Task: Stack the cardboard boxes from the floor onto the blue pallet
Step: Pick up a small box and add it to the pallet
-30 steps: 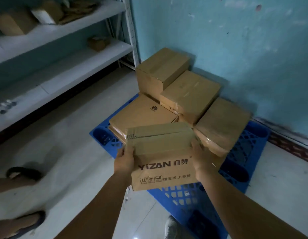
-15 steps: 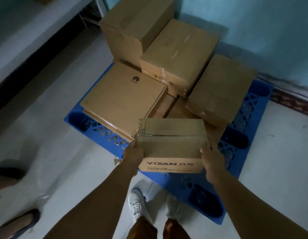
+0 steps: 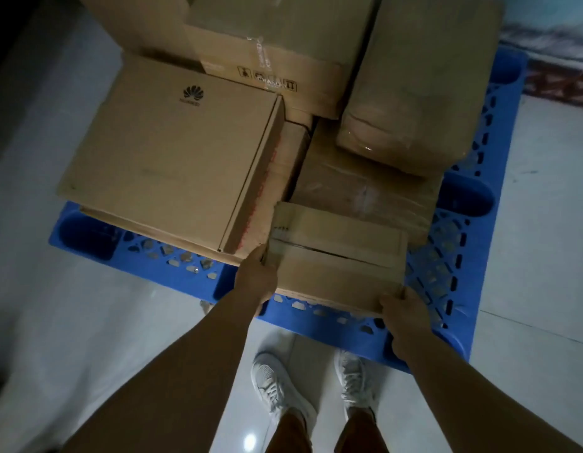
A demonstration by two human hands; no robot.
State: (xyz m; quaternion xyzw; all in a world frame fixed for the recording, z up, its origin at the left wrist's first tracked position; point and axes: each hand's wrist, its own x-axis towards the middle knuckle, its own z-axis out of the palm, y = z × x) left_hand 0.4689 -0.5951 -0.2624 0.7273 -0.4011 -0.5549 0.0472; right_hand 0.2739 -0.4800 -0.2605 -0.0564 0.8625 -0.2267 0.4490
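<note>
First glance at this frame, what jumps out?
The small cardboard box, held at its near corners by the left hand and right hand, low over the front edge of the blue pallet. Behind it, the flat box with a logo on the left, taller boxes beyond. White sneakers stand below.

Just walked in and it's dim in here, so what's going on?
A person is stacking cardboard boxes on a blue pallet. The left hand and right hand grip the two ends of a small box, set down at the pallet's near edge beside a large flat box.
</note>
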